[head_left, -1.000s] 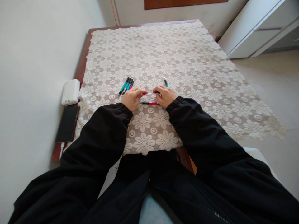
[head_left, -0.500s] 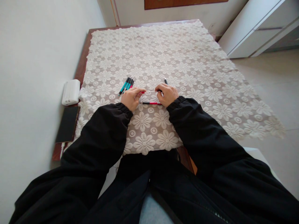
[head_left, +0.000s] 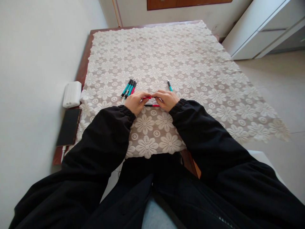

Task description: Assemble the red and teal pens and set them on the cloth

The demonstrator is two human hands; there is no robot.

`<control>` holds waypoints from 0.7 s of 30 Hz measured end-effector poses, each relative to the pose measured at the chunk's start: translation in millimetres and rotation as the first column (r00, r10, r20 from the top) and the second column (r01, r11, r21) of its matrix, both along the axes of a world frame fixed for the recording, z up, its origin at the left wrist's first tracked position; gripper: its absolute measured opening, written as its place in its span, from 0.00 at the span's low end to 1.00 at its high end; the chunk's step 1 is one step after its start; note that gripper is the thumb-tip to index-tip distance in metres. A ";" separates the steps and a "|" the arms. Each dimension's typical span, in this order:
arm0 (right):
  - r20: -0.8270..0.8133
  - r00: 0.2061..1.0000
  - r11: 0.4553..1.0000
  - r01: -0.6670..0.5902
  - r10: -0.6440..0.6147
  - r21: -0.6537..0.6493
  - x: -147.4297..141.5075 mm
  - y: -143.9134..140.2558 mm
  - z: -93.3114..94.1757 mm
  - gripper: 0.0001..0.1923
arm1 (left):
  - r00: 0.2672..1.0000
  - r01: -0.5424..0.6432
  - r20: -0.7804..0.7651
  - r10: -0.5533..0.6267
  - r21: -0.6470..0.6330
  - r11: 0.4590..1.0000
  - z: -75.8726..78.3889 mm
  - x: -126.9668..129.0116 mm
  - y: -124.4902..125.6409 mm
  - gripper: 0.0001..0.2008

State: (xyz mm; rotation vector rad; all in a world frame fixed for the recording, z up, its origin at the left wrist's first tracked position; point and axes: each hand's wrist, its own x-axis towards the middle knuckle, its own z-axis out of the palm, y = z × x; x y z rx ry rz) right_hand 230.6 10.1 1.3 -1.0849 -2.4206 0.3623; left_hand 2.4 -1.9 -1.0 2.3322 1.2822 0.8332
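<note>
Both hands (head_left: 152,100) grip slim red-tipped pen (head_left: 148,97).

White floral lace tablecloth (head_left: 190,63)

sleeves (head_left: 190,127): black, long, gathered elastic cuffs | hands: bare | jacket: black, zipped

A dark brown wooden table (head_left: 84,60) stands against the white wall and is covered almost wholly by a cream lace cloth with a flower pattern (head_left: 190,63), whose right edge hangs past the tabletop. On the cloth lie a tight bundle of teal, black and red pens (head_left: 129,87), a single teal pen (head_left: 169,84) and a red-and-black pen (head_left: 152,105). On the bare left margin of the table rest a white rounded power bank (head_left: 71,93) and a black flat phone (head_left: 69,126), just beside each other.
</note>
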 end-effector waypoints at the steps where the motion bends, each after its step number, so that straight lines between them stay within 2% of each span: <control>1: -0.002 1.000 1.000 -0.004 0.004 -0.002 0.0 -0.3 0.2 0.19 | 1.000 0.003 0.005 -0.003 -0.007 1.000 0.9 0.4 -0.8 0.13; 9: 0.009 1.000 1.000 0.013 -0.013 0.006 0.3 1.0 -3.0 0.20 | 0.999 -0.027 0.022 0.028 -0.006 1.000 1.2 1.4 -3.8 0.11; 21: 0.002 0.998 0.998 0.059 -0.059 0.009 -0.3 0.7 -0.6 0.18 | 0.999 0.003 -0.046 -0.001 0.035 0.999 4.3 0.1 -3.0 0.16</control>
